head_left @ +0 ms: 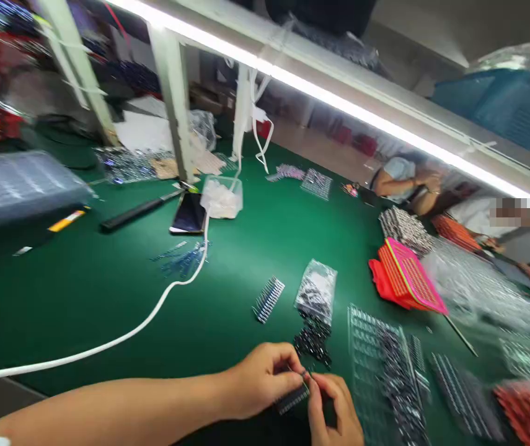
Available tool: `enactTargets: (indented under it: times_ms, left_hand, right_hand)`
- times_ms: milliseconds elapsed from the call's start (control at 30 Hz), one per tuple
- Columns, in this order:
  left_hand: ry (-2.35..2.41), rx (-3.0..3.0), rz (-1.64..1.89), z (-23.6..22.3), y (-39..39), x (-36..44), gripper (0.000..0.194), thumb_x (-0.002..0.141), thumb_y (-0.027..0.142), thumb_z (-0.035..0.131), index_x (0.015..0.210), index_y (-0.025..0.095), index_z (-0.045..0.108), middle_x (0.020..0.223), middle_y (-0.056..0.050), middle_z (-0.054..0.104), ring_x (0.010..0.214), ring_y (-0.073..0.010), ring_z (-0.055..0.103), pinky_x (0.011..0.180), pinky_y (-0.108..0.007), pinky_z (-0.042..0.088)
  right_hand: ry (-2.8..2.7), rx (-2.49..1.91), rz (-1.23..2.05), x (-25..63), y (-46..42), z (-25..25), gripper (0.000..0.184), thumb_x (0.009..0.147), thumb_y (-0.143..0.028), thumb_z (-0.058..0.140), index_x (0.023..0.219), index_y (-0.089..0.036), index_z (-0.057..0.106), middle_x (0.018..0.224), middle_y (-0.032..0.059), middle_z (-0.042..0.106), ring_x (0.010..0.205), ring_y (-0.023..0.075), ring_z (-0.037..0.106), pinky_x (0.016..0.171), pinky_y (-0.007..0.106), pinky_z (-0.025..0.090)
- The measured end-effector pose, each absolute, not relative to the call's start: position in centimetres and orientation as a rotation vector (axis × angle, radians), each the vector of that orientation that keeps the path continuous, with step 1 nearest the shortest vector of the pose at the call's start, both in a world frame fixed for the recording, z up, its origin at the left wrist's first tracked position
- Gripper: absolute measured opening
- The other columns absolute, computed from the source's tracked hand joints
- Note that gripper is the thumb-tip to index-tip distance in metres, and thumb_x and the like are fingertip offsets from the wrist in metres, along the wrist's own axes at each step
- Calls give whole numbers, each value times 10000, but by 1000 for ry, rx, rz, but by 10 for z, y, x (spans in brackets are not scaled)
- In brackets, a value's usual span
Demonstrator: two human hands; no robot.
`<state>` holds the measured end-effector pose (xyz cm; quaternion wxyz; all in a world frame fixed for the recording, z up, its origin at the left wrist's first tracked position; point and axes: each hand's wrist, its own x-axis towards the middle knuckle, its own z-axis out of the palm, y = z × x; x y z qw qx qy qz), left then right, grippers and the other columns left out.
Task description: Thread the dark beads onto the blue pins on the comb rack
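Observation:
My left hand point(265, 379) is closed near the bottom middle, thumb and forefinger pinched together. Just under its fingers is a black strip with a row of slots point(293, 399), which it appears to grip; the hand partly covers it. My right hand point(335, 410) pinches close beside, its fingertips meeting the left ones at a tiny dark piece too small to name. Beyond the fingers lies a pile of small shiny black parts point(313, 339), spilling from a clear plastic bag point(319, 286). Left of the bag rests a pale strip with a row of dark pins point(269, 299).
A clear tray point(367, 365) of dark parts lies right of my hands, with red and pink baskets point(408, 275) beyond. A white cable point(153, 314) crosses the green table point(106, 279) past a phone point(189, 214) and a clear tub point(222, 197). Co-workers sit at far right.

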<state>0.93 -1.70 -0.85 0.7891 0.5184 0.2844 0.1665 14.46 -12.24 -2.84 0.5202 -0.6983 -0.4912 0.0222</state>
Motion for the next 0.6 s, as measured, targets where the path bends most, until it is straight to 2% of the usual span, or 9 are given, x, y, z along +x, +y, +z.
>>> enactTargets:
  times_ms: [67, 133, 333, 467, 600]
  left_hand:
    - [592, 1087, 336, -1, -16, 7, 295, 755, 419, 704, 799, 158, 573, 940, -59, 730, 765, -152, 611, 693, -265, 436]
    - [579, 1113, 335, 2, -13, 7, 282, 787, 422, 682, 806, 167, 562, 1025, -82, 739, 868, -182, 640, 764, -289, 462]
    - [591, 1113, 247, 4, -10, 7, 245, 830, 410, 636, 823, 180, 551, 1063, -85, 740, 938, -206, 657, 812, -323, 481]
    - [567, 1055, 248, 7, -10, 6, 247, 817, 396, 655, 807, 182, 532, 1061, -89, 741, 943, -207, 659, 815, -332, 482]
    - [519, 962, 232, 8, -8, 5, 267, 805, 399, 686, 810, 178, 535, 1114, -99, 735, 1021, -232, 658, 848, -352, 481]
  right_hand:
    - [-1111, -1712, 219, 147, -127, -25, 152, 876, -353, 649, 822, -220, 699, 760, 30, 666, 652, 166, 637, 593, 275, 500]
    - [-937, -1690, 386, 149, -130, -22, 193, 889, -370, 626, 840, -190, 679, 725, 9, 613, 587, 126, 570, 553, 249, 456]
    - [-606, -1372, 701, 155, -128, -25, 222, 854, -402, 664, 853, -182, 637, 690, -35, 476, 542, 77, 448, 526, 229, 374]
    - [-641, -1304, 750, 157, -128, -24, 219, 867, -404, 646, 851, -186, 625, 666, -41, 439, 531, 82, 433, 520, 241, 362]
    - [-721, -1335, 649, 154, -130, -23, 156, 887, -342, 630, 861, -189, 634, 720, -28, 468, 539, 76, 462, 522, 241, 372]
